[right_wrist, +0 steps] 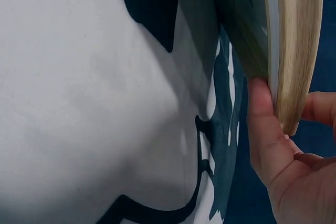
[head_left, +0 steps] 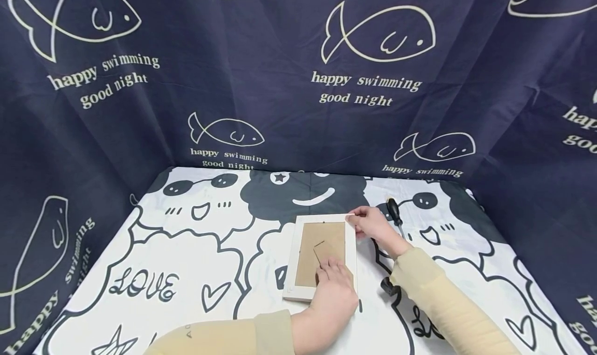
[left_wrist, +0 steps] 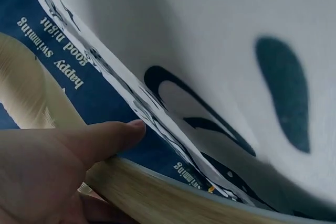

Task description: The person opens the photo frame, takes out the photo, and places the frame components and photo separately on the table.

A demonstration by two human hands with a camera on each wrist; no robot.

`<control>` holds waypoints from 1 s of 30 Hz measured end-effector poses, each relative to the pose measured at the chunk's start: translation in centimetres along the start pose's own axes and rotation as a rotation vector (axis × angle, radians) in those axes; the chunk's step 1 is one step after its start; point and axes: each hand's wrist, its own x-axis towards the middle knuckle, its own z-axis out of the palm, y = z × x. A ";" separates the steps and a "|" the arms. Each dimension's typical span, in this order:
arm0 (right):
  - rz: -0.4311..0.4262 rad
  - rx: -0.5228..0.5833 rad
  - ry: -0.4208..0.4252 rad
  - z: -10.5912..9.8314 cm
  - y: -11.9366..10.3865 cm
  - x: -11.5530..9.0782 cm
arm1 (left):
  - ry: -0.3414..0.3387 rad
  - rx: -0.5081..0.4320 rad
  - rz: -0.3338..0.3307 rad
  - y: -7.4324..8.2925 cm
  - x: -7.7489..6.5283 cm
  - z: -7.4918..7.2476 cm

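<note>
A white-edged picture frame (head_left: 290, 272) is held back side up, its brown backing board and folded stand leg showing in the head view. My left hand (head_left: 333, 290) grips its near right corner, fingers lying over the backing. In the left wrist view the thumb (left_wrist: 118, 137) lies along the wood-toned side of the frame (left_wrist: 152, 195). At the far right corner my right hand (head_left: 373, 224) pinches the frame. The right wrist view has a finger on the glass face of the frame (right_wrist: 296, 40) and another behind it, with cloth showing past the frame.
A screwdriver (head_left: 394, 211) with a black handle lies to the right of the frame, its shaft running toward the right wrist. Beside the right sleeve is a small black object (head_left: 388, 286). A printed white cloth (head_left: 186, 261) covers the table; dark blue curtains (head_left: 289, 75) surround it.
</note>
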 end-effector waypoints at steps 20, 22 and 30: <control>-0.035 0.266 -0.029 1.0 0.4 -0.3 | 0.283 -0.059 -0.122 -1.6 -0.5 0.0; -0.019 0.350 -0.056 1.5 0.8 -0.2 | 0.294 -0.068 -0.129 -1.7 -0.5 0.0; 0.090 0.722 -0.127 3.8 1.1 -0.1 | 0.311 -0.098 -0.146 -2.4 -0.4 -0.4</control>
